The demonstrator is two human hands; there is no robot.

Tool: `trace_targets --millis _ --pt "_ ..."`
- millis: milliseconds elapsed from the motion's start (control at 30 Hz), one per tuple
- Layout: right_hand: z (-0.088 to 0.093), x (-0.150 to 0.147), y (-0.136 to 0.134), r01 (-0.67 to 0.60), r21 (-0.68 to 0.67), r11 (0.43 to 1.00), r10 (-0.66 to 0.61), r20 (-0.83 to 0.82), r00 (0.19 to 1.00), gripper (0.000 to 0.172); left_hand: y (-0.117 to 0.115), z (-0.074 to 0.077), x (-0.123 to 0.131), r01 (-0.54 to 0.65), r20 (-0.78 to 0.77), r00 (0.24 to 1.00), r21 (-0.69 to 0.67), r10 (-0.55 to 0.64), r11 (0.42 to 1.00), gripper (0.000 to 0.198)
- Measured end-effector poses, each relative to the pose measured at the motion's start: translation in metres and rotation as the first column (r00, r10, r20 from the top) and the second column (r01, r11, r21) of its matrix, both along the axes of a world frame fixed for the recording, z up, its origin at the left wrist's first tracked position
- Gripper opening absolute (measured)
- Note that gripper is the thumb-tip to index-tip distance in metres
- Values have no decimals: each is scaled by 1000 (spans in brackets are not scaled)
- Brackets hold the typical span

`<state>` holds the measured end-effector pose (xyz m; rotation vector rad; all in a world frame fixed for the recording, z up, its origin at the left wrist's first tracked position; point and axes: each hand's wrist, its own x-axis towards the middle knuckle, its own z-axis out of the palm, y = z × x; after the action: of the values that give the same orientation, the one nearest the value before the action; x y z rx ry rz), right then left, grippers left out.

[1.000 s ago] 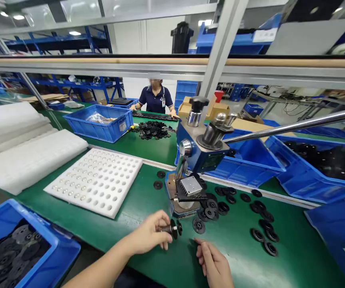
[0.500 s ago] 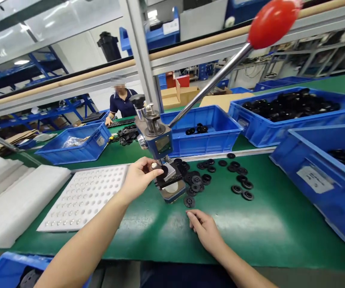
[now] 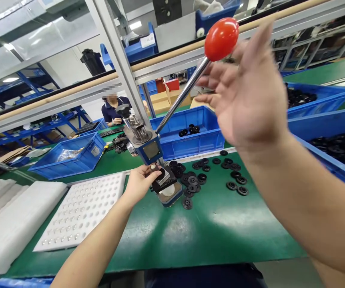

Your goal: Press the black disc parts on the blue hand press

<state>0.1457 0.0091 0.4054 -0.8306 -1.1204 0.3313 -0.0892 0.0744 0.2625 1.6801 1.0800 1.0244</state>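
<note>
A small blue hand press (image 3: 148, 150) stands on the green bench, its steel lever ending in a red ball knob (image 3: 221, 33). My left hand (image 3: 141, 182) pinches a small black wheel with a metal hub at the press's fixture plate (image 3: 165, 178). My right hand (image 3: 247, 92) is raised just right of the red knob, fingers spread, holding nothing. Several loose black wheels (image 3: 208, 176) lie on the mat to the right of the press.
A white foam tray with holes (image 3: 84, 208) lies left of the press, white foam sheets (image 3: 13, 222) beyond it. Blue bins (image 3: 190, 136) (image 3: 69, 156) sit behind, larger bins of black parts (image 3: 337, 146) at right. A person in a dark shirt (image 3: 112, 110) works across the bench.
My right hand has lifted off the mat up to the red knob. My left hand stays at the press fixture with the wheel. The view has tilted and shifted right.
</note>
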Motion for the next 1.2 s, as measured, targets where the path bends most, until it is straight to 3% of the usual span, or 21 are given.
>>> trace_targets --millis 100,167,267,333,467,600,767,1000,1100,1200 --pt "33 -3 4 -221 72 973 218 48 975 73 -1 -1 1 -11 -40 999 1 11 1000 40" --pt "34 -7 6 -221 123 968 211 86 974 67 -1 -3 2 -22 -78 997 16 23 1000 34" --pt "14 -10 5 -141 245 959 135 40 990 34 -1 -7 3 -23 -96 995 39 27 999 26" --pt "-6 -6 4 -124 370 921 121 30 992 18 -1 -8 4 -26 -90 996 47 30 999 22" --pt "-49 7 1 -18 480 877 19 3 1000 10 -3 -8 6 -48 -88 995 73 55 996 15" --pt "-76 16 -3 99 498 862 -85 -51 995 25 -4 -7 7 -52 -97 993 111 62 993 11" --pt "-88 19 -16 86 362 928 -72 -52 996 18 -6 -9 9 -58 -140 987 139 78 989 12" --pt "-110 17 -20 119 394 912 -104 -60 993 23 -8 -13 10 -91 -140 983 181 117 979 15" --pt "-108 17 -20 139 419 897 -118 -75 990 25 -8 -16 11 -99 -129 984 179 123 979 16" --pt "-102 17 -24 94 365 926 -69 -80 994 24 -8 -17 12 -133 -153 975 176 161 975 18"
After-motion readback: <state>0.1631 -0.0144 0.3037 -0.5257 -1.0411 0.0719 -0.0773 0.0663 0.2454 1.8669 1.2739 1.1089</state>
